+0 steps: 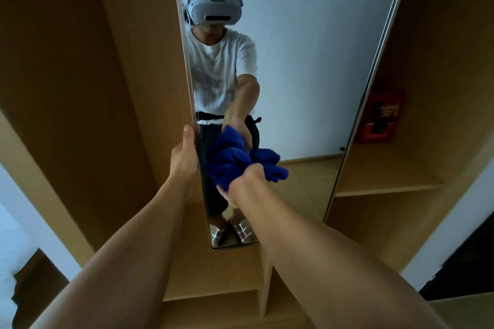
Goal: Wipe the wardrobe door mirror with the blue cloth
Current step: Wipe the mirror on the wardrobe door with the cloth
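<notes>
The wardrobe door mirror [307, 67] stands straight ahead, tall and narrow, and reflects a person in a white shirt with a headset. My right hand [244, 181] grips the bunched blue cloth [267, 165] and holds it against the glass in the lower half, near the left side. The cloth's reflection shows right beside it. My left hand [184, 157] holds the mirror door's left edge at about the same height, with the fingers wrapped round the edge and hidden behind it.
Open wooden wardrobe compartments flank the door. A shelf [387, 187] on the right carries a red box [379, 117]. Lower wooden shelves [213, 283] sit beneath the mirror's bottom edge. A bed corner [8, 262] shows at the far left.
</notes>
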Demonstrator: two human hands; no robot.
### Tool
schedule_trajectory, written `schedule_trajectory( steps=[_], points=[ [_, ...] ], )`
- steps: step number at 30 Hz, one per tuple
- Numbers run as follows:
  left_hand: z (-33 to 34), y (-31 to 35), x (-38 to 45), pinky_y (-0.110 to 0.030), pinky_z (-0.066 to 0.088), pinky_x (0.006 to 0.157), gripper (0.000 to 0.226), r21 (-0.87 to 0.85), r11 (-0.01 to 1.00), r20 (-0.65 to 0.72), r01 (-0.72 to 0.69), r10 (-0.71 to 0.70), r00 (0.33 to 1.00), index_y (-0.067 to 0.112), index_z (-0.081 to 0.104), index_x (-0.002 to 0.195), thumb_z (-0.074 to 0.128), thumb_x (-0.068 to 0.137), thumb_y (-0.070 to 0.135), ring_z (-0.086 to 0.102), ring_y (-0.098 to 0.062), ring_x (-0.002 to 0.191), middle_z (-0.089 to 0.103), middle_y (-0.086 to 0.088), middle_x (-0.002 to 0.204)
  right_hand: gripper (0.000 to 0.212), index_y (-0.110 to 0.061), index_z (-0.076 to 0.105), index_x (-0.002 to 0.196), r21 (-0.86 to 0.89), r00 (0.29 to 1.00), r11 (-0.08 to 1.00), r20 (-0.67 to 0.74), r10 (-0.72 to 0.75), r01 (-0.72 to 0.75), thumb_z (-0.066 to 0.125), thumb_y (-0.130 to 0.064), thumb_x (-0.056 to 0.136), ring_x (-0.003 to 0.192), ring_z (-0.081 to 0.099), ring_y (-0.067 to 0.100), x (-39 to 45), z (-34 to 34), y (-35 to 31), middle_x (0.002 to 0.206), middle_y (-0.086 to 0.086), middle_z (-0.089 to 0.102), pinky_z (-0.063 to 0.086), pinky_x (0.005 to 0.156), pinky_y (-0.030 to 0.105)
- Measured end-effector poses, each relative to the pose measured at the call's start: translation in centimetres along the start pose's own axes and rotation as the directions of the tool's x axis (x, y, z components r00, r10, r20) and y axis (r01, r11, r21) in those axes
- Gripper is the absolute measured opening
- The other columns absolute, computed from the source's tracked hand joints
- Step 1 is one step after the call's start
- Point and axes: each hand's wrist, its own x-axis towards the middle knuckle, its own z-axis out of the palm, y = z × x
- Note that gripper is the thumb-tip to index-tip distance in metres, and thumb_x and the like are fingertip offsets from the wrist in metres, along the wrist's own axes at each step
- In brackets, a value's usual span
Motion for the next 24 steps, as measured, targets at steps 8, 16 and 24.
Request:
schedule_trajectory(
  steps=[8,16,24],
  points=[
    [-0.2,5.0,-0.3,-0.027,0.044,0.063,0.043,-0.065,0.998,-0.001,-0.016,0.016,1.0,0.026,0.06,0.088,0.034,0.092,0.06,0.062,-0.015,0.084,0.066,-0.001,0.091,0.062,-0.019,0.031,0.14,-0.197,0.856,0.889,-0.248,-0.454,0.414,0.062,-0.022,0.086,0.115,0.049,0.033,-3.6,4.5,-2.8,0.137,0.011,0.04,0.045,0.092,0.039],
    [0.6,9.2,0.8,-0.022,0.042,0.057,0.031,-0.112,0.989,0.031,-0.098,0.102,0.994,0.026,0.062,0.08,0.04,0.099,0.037,0.06,-0.007,0.07,0.064,0.005,0.079,0.074,-0.026,0.03,0.143,-0.68,0.313,0.107,0.186,-0.931,0.725,0.068,-0.018,0.08,0.132,0.024,0.036,-6.5,8.1,-4.3,0.151,0.01,0.018,0.04,0.101,0.046],
    [1.6,13.1,2.8,-0.026,0.045,0.06,0.034,-0.243,0.97,0.072,0.027,-0.01,0.997,0.022,0.067,0.083,0.041,0.096,0.04,0.061,-0.01,0.061,0.066,0.002,0.073,0.056,-0.025,0.056,0.128,-0.566,-0.305,-0.704,0.642,-0.703,0.429,0.069,-0.016,0.074,0.126,0.043,0.037,-10.1,13.3,-8.9,0.14,0.012,0.046,0.039,0.094,0.058]
  ],
)
